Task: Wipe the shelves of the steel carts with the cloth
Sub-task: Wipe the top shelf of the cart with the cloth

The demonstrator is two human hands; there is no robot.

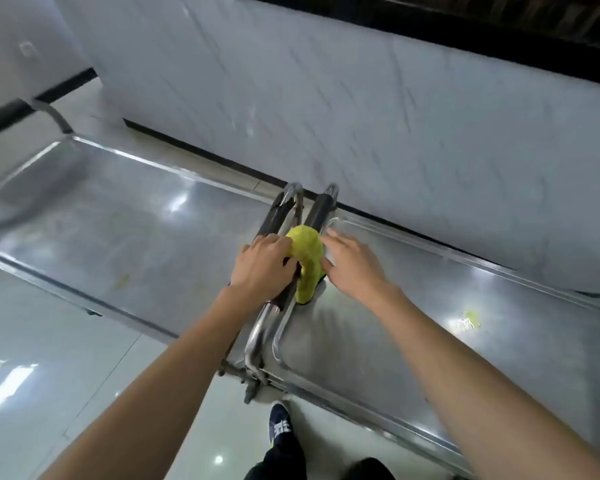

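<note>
Left hand (262, 268) gripping cloth (307, 261) (draped), right hand (352, 263) flat

Both bare forearms reach forward, converging toward centre; left hand (264, 268) palm down, knuckles up, fingers curled over, thumb tucked beneath; right hand (352, 268) palm down, fingers straight and slightly spread, pointing forward-left; dark trouser legs and one shoe (280, 426) at bottom edge.

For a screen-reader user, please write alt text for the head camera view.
Both hands meet at a yellow-green cloth draped over the handles between two steel carts: the left hand grips it, and the right hand reaches in with straight fingers.
</note>
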